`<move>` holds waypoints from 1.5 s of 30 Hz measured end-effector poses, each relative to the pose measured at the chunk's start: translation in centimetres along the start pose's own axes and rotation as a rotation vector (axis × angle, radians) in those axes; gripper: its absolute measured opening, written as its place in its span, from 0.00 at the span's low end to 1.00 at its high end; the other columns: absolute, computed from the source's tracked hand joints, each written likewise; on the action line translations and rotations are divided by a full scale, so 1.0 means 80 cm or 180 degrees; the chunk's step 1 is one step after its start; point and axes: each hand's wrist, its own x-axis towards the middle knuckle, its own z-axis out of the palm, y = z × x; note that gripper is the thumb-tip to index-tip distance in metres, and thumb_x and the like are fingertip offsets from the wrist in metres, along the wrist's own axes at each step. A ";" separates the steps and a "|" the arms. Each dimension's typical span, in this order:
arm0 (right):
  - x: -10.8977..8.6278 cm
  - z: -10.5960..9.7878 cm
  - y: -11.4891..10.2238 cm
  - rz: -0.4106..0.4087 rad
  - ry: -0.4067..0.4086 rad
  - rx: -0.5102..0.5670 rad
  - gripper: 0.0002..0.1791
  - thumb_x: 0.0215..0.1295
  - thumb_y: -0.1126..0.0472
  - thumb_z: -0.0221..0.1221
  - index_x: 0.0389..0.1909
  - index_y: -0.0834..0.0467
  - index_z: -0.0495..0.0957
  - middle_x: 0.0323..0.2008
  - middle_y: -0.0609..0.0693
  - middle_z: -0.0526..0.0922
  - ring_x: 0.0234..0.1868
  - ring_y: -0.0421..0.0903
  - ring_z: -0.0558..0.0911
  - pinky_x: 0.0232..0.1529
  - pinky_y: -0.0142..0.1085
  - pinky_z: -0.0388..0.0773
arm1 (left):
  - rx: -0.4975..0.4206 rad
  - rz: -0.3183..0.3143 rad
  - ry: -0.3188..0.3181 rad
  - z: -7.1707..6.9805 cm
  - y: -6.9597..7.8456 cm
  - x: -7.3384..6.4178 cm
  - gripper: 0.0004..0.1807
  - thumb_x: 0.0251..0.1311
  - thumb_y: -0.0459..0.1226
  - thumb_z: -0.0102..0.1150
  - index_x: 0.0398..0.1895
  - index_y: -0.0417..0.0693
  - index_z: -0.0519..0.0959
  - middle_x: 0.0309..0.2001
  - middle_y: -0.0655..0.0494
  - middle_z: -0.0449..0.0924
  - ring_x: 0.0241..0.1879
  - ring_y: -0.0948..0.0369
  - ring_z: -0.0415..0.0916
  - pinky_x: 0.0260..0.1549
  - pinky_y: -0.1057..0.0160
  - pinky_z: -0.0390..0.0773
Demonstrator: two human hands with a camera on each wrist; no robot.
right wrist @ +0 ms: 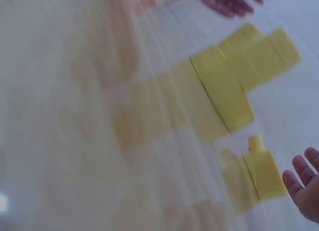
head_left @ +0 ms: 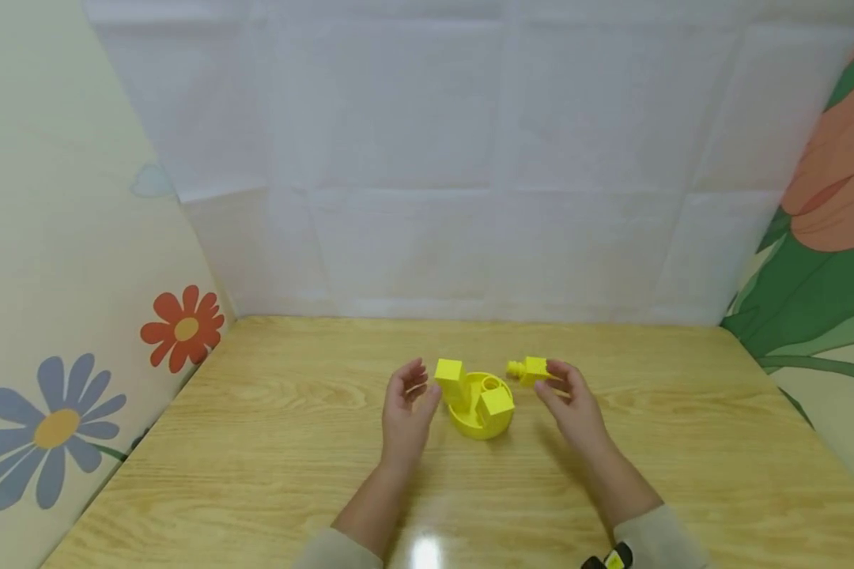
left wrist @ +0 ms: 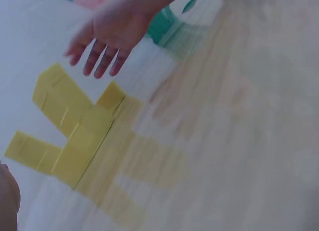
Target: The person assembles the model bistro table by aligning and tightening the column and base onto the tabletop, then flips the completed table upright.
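Note:
A round yellow dish [head_left: 480, 427] stands on the table, holding a tall yellow block [head_left: 450, 378], a second yellow block [head_left: 496, 403] that leans, and a yellow ring-shaped rim [head_left: 490, 383]. To its right a small yellow bottle [head_left: 536, 370] lies on its side, neck pointing toward the dish. My left hand [head_left: 407, 415] hovers beside the tall block, fingers loosely bent around nothing. Close to the bottle's base is my right hand [head_left: 576, 403], its fingers relaxed; in the right wrist view a small gap separates those fingers [right wrist: 294, 180] from the bottle [right wrist: 264, 175].
The wooden table [head_left: 256, 458] extends around the dish on all sides. A white cloth [head_left: 470, 174] hangs at the back edge. Painted flowers decorate the walls at left and right. A dark wristband [head_left: 610, 558] shows at the right sleeve.

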 end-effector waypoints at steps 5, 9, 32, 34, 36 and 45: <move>0.022 -0.027 0.013 0.0109 0.0026 -0.0104 0.29 0.71 0.59 0.56 0.68 0.64 0.61 0.68 0.64 0.65 0.68 0.58 0.65 0.68 0.51 0.63 | -0.0035 0.0221 -0.0217 0.019 0.007 -0.027 0.23 0.57 0.22 0.59 0.56 0.27 0.68 0.54 0.33 0.71 0.53 0.58 0.71 0.57 0.72 0.71; 0.035 -0.038 0.025 0.0159 -0.0167 -0.0300 0.33 0.71 0.56 0.56 0.71 0.62 0.57 0.72 0.62 0.60 0.73 0.60 0.58 0.73 0.55 0.56 | 0.0040 -0.0081 -0.0527 0.036 0.003 -0.039 0.26 0.57 0.27 0.63 0.59 0.29 0.67 0.58 0.33 0.70 0.59 0.48 0.70 0.63 0.64 0.70; 0.062 -0.036 0.050 0.0306 -0.0419 -0.1010 0.38 0.65 0.56 0.62 0.72 0.62 0.58 0.67 0.67 0.66 0.70 0.63 0.63 0.72 0.56 0.58 | 0.0340 -0.0467 -0.0938 0.034 -0.011 -0.027 0.20 0.61 0.34 0.65 0.55 0.36 0.75 0.55 0.39 0.77 0.59 0.46 0.72 0.64 0.46 0.69; 0.061 -0.036 0.050 0.0297 -0.0414 -0.1042 0.38 0.64 0.56 0.63 0.71 0.62 0.60 0.66 0.67 0.67 0.69 0.63 0.65 0.71 0.57 0.58 | 0.0320 -0.0498 -0.1052 0.024 -0.012 -0.024 0.20 0.62 0.33 0.63 0.56 0.35 0.75 0.56 0.39 0.77 0.60 0.45 0.71 0.65 0.46 0.68; 0.061 -0.035 0.049 0.0292 -0.0420 -0.1090 0.37 0.63 0.56 0.63 0.70 0.63 0.62 0.66 0.67 0.68 0.69 0.63 0.66 0.71 0.57 0.59 | 0.0301 -0.0547 -0.1123 0.014 -0.011 -0.020 0.21 0.63 0.32 0.62 0.58 0.36 0.75 0.56 0.39 0.77 0.61 0.48 0.72 0.66 0.52 0.69; 0.057 -0.028 0.047 0.0314 -0.0346 -0.1155 0.32 0.61 0.55 0.66 0.61 0.67 0.70 0.59 0.66 0.76 0.61 0.62 0.73 0.65 0.57 0.67 | 0.0130 -0.0406 -0.1155 -0.003 -0.013 -0.013 0.21 0.66 0.29 0.54 0.61 0.30 0.72 0.60 0.32 0.73 0.54 0.72 0.73 0.55 0.77 0.71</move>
